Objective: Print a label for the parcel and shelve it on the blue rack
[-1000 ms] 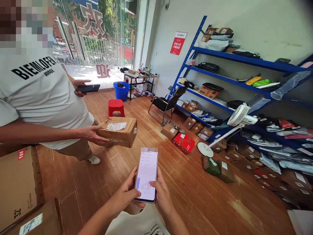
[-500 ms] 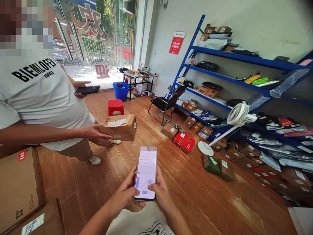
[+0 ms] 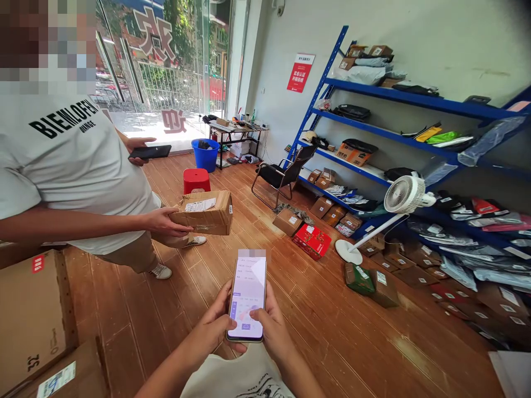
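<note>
Upright between my hands is a smartphone (image 3: 248,293), its lit screen facing me with rows of text and a light purple lower part. My left hand (image 3: 219,321) wraps its left edge, thumb at the lower left of the screen. Around the right edge closes my right hand (image 3: 271,318), its thumb over the lower right of the screen. To the left stands a person in a white T-shirt (image 3: 74,160). That person carries a cardboard box (image 3: 211,216) with a white label in one hand and a dark phone (image 3: 151,151) in the other.
Blue shelves (image 3: 385,99) with parcels line the right wall; more parcels lie below. A white fan (image 3: 404,194), a red box (image 3: 312,240) and a black chair (image 3: 284,174) stand before them. Large cartons (image 3: 33,309) fill the lower left. Behind are a red stool (image 3: 196,180) and blue bucket (image 3: 204,157).
The other person's box and dark phone have shifted slightly to the right, the box also a little upward. My hands keep their hold on the smartphone, almost still.
</note>
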{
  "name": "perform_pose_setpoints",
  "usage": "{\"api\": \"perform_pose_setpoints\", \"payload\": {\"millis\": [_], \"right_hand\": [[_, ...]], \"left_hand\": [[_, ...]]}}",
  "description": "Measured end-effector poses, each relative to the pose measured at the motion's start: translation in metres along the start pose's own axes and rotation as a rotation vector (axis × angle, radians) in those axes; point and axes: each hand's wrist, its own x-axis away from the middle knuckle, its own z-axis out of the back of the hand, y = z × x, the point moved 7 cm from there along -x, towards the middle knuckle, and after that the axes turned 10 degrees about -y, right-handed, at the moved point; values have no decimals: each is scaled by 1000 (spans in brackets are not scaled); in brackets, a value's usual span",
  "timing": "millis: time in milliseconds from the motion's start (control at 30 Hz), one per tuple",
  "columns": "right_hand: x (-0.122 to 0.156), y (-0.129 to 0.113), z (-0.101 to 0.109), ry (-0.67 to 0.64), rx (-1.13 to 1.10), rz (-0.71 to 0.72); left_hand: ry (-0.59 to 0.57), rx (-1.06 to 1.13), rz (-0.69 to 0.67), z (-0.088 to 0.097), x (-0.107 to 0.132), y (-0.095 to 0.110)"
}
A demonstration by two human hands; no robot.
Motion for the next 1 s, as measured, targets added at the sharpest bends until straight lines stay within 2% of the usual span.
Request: {"api": "perform_pose_setpoints", "payload": {"millis": [200,400,667,900,1000], "right_hand": [[2,-2,-1,-24,-20,-2],[2,3,8,22,-33,-1],[3,17,33,113,41,13],[4,6,20,58,-19,45],[4,7,23,110,2,41]], "left_hand": [[12,8,-13,-1,-6,1],[114,7,19,3,-11,-2],[-19,64,-25,0,-12,-5],[-46,93,-43,5,-13,-9],[-69,93,-36,6,-15,-11]]}}
